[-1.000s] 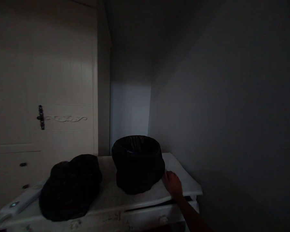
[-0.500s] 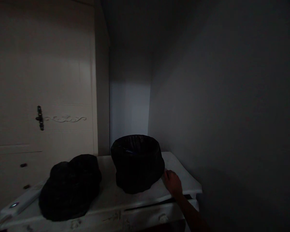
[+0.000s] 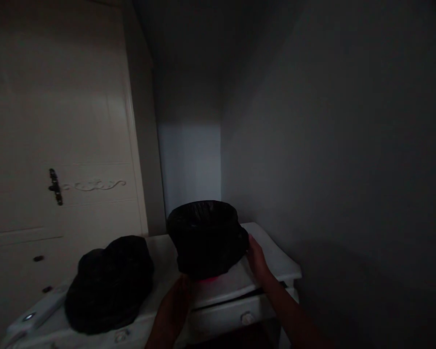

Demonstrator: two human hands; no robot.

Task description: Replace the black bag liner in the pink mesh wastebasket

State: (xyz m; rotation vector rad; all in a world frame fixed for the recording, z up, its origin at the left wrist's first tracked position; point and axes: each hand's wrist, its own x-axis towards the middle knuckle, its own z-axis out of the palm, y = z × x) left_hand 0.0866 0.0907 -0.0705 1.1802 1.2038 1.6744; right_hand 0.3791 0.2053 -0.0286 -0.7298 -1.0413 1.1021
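Observation:
A round bin lined with a black plastic bag (image 3: pixel 209 249) stands on the white dresser top, its mouth facing up and the bag folded down over its outside. A small pink patch (image 3: pixel 209 279) shows below the bag's lower edge. My right hand (image 3: pixel 256 254) is closed against the bag at the bin's right side, its fingertips partly hidden. In deep shadow, my left hand (image 3: pixel 178 295) reaches to the lower left front of the bin. Its fingers are too dark to make out. To the left lies a bunched black plastic bag (image 3: pixel 111 286), apart from both hands.
The white dresser (image 3: pixel 221 322) has drawers with carved knobs along its front. A pale device with a small light (image 3: pixel 29 316) lies at its left end. Beyond stands a white door panel (image 3: pixel 87 121) with a dark handle (image 3: pixel 55 187). A grey wall (image 3: pixel 330 169) rises close on the right.
My left hand has come into view at the bin's front left. My right hand has moved slightly up along its side. The bag's lower edge sits higher, and pink now shows below it.

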